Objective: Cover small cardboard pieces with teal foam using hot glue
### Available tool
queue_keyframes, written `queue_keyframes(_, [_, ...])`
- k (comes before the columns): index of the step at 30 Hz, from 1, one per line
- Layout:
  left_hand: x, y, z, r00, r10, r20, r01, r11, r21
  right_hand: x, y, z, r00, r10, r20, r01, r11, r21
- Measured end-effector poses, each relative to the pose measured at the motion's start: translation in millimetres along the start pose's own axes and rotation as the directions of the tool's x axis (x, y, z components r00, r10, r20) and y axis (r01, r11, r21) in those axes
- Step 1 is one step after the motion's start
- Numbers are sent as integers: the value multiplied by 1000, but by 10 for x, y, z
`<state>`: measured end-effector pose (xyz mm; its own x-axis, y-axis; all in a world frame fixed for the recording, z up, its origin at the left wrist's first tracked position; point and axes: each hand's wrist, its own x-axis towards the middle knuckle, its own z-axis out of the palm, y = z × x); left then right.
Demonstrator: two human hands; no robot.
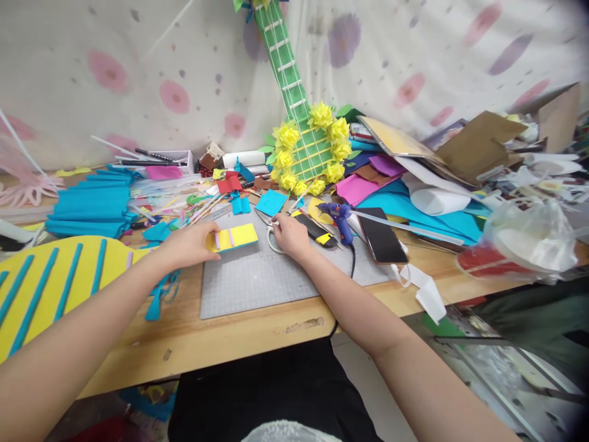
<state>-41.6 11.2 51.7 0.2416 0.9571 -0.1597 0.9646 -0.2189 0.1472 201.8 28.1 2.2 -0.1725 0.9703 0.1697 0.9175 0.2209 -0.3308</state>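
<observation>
My left hand (196, 244) is closed on the near end of a yellow strip (243, 235) with blue edges and thin lilac bars across it, held over the grey cutting mat (257, 282). To its right, my right hand (292, 236) has its fingers closed about the pale handles of a pair of scissors (272, 244) at the mat. The fingers partly hide the handles, and the blades point away from me. Beside that hand lie a black and yellow cutter (317, 230) and a blue glue gun (339, 220). A blue paper square (271, 202) is just beyond the scissors.
A yellow board with blue strips (50, 276) covers the left side. At the back leans a green paper guitar (299, 123) with yellow flowers. A phone (381, 236), stacked coloured paper (405, 196) and a plastic-wrapped tub (515, 245) are on the right.
</observation>
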Motion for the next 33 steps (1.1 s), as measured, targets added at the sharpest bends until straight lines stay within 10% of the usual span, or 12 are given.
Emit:
queue_keyframes(9, [59,-105,28,992,106,74,-99,990,-98,51,0,37,999,38,20,-38,999,-4])
queue_keyframes(12, [153,-167,-83,994,-112,0,112,988,-104,67,7,53,998,62,23,-62,998,-13])
queue_keyframes(17, [371,-379,-208,870,-454,-192,468,883,28,72,-3,48,994,104,32,-104,995,2])
queue_keyframes(33, [734,-712,-101,890,-421,-176,440,894,86,41,-5,57,998,68,-2,-68,997,33])
